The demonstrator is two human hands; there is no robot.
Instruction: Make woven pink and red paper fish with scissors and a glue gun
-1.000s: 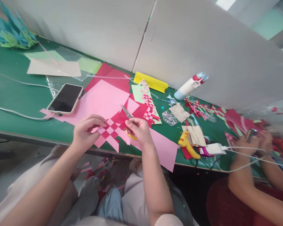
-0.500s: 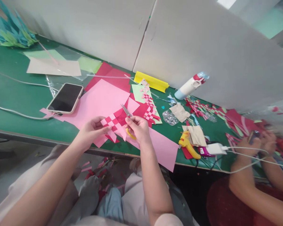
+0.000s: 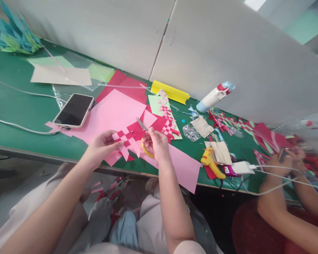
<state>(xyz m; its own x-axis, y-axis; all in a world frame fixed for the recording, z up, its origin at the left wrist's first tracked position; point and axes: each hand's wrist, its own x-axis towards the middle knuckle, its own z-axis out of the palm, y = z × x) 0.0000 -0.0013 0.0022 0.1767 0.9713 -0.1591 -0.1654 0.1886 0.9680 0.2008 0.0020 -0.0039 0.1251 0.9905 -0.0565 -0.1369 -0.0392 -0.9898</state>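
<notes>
Between the thumb and fingers of my left hand [image 3: 102, 146] is a woven paper fish [image 3: 125, 138] in a pink and red checker, its loose strips pointing down and right. My right hand [image 3: 159, 143] holds scissors [image 3: 141, 123] with yellow handles, the blades pointing up and left, just beyond the woven piece. The fingers of that hand sit at the handle loops. Under both hands lie sheets of pink paper [image 3: 113, 109] and red paper [image 3: 159, 123]. Past my right hand, several small woven fish [image 3: 167, 114] lie on a light green sheet.
A phone [image 3: 74, 110] with a cable lies at left. To the right are a yellow glue gun [image 3: 212, 163], a bag of sequins [image 3: 191, 132], a white bottle [image 3: 214, 97] and a white charger [image 3: 243, 167]. Another person's hands [image 3: 286, 160] work at far right. Paper scraps litter the floor.
My right hand has shifted its grip on the scissors, with the fingers now down at the yellow loops. The woven piece in my left hand has moved slightly left.
</notes>
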